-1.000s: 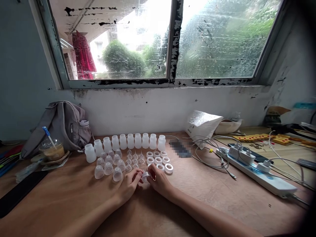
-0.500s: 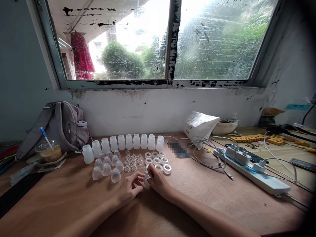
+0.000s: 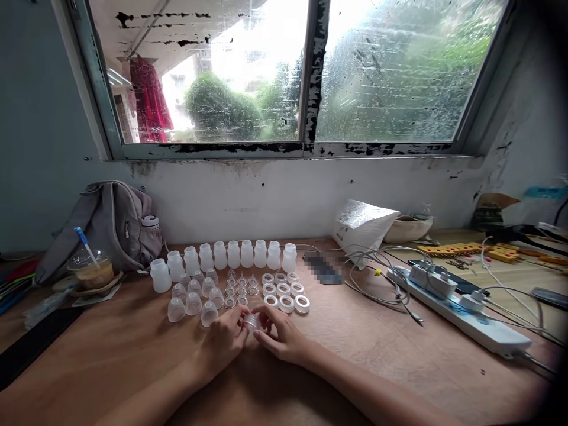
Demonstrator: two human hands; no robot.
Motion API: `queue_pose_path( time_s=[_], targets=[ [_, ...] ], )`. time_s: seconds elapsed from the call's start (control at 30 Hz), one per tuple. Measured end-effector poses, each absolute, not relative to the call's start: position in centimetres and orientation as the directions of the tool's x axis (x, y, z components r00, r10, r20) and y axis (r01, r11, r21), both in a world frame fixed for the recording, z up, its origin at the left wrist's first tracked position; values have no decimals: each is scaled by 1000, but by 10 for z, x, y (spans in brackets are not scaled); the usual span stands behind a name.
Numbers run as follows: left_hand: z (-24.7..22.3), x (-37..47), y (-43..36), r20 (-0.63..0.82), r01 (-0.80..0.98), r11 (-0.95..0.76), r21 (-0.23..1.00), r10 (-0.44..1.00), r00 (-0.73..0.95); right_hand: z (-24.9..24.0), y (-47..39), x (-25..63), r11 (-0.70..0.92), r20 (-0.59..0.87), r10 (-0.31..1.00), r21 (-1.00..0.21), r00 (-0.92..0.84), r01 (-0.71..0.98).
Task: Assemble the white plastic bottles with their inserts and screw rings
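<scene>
Over the near middle of the wooden table, a small translucent baby bottle nipple (image 3: 252,322) is held between my hands. It seems to sit in a ring, but fingers hide part of it. My left hand (image 3: 226,332) pinches its left side. The fingers of my right hand (image 3: 284,336) curl round its right side, thumb low. Beyond my left hand stand several clear dome caps (image 3: 193,303). Several clear nipples (image 3: 241,290) are lined up just past my fingertips. White collar rings (image 3: 283,289) lie in rows past my right hand. A row of frosted bottles (image 3: 233,254) stands behind them.
A drink cup with a straw (image 3: 93,269) and a grey backpack (image 3: 110,225) are at the left. On the right lie a white power strip (image 3: 461,313), tangled cables (image 3: 377,290) and a silvery white bag (image 3: 361,228). A dark flat object (image 3: 39,340) lies near left.
Both hands have shifted slightly left with the nipple. My right hand has turned and loosened its fingers, so more of the piece shows; my left hand now grips it.
</scene>
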State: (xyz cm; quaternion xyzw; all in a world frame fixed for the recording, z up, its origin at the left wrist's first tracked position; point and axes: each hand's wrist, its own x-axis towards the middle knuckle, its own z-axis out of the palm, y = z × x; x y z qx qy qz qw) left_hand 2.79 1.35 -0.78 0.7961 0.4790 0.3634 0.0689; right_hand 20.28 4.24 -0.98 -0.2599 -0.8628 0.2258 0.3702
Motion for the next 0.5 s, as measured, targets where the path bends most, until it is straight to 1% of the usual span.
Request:
queue_pose_path(
  time_s=[0.1, 0.2, 0.37, 0.43, 0.5],
  targets=[
    [-6, 19, 20, 536, 731, -523, 438, 805, 256, -9, 43, 204, 747, 533, 638, -604, -555, 279],
    [-10, 14, 23, 567, 708, -597, 377, 753, 334, -15, 49, 204, 734, 560, 673, -584, -483, 346],
    [-13, 14, 24, 624, 680, -674, 289, 671, 400, -17, 52, 205, 757, 578, 651, -539, -492, 369],
    [-11, 11, 26, 647, 681, -673, 289, 661, 379, -15, 51, 206, 763, 583, 646, -525, -493, 377],
    [-7, 4, 32, 679, 708, -628, 323, 675, 288, -13, 51, 208, 761, 584, 648, -515, -488, 394]
  ],
)
